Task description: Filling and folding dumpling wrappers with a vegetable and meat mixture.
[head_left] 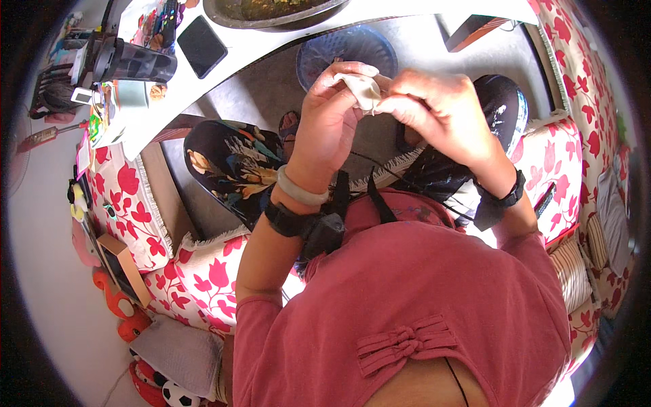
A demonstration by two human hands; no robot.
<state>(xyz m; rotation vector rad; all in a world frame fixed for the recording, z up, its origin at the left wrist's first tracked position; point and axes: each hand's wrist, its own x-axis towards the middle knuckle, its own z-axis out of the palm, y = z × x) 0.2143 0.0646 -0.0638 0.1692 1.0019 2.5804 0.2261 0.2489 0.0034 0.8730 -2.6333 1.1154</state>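
Observation:
A small pale lump of dough, folded like a dumpling [364, 89], is held up in front of me between both hands. My left hand [331, 115] cups it from the left with fingers curled over its top. My right hand [434, 102] pinches its right edge with fingertips. Both wrists carry black straps, and the left one also wears a pale bangle. I sit on a red-and-white flowered sofa [203, 278] in a pink top and dark flowered trousers.
A white table [271, 41] curves across the top, carrying a metal bowl of filling [271, 10], a black phone [201, 37] and a dark jug [139, 62]. A blue basket [319, 57] sits on the floor below it. Soft toys [125, 312] lie at lower left.

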